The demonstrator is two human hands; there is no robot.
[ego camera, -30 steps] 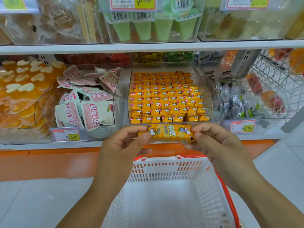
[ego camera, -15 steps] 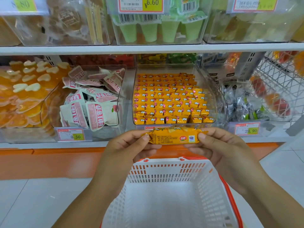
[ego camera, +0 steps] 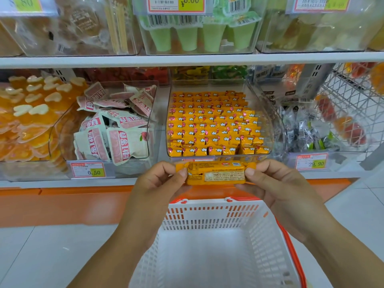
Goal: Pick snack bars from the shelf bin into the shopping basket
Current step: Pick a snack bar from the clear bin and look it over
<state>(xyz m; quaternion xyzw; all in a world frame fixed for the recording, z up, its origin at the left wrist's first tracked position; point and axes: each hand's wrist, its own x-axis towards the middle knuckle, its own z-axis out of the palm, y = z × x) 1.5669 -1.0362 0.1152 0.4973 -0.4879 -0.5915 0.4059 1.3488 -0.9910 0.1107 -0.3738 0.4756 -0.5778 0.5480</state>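
Head view, read from left to right. At far left on the lower shelf (ego camera: 62, 182) stands a clear tub of orange jelly cups (ego camera: 27, 121), and beside it a tub of pink-and-white pouches (ego camera: 112, 125) with a price tag (ego camera: 88, 170) reading 0.50.

The left forearm rises from the lower left edge toward the centre. The left hand (ego camera: 160, 183) is turned palm-inward. Its grip pinches the left end of a single snack bar (ego camera: 216, 173), with the thumb pressed on the near face and the fingers curled behind the wrapper.

The bar lies level between the two hands, and its printed back panel faces the camera. It is held in the air just in front of the lower lip of the shelf bin (ego camera: 277, 125) and above the far rim of the shopping basket (ego camera: 207, 217). It touches neither.

The bin is a clear tub with a curved wall, filled with rows of orange-wrapped bars (ego camera: 214, 125). The basket is white with an orange rim and stands below the hands.

The right forearm enters from the lower right corner. The right hand (ego camera: 276, 183) mirrors the left. Its grip pinches the bar's right end, with the thumb on the near face and the curled fingers beneath and behind.

Further right is a tub of dark wrapped sweets (ego camera: 305, 129) with a tag (ego camera: 311, 162) reading 29.90, then a wire rack (ego camera: 353, 96).
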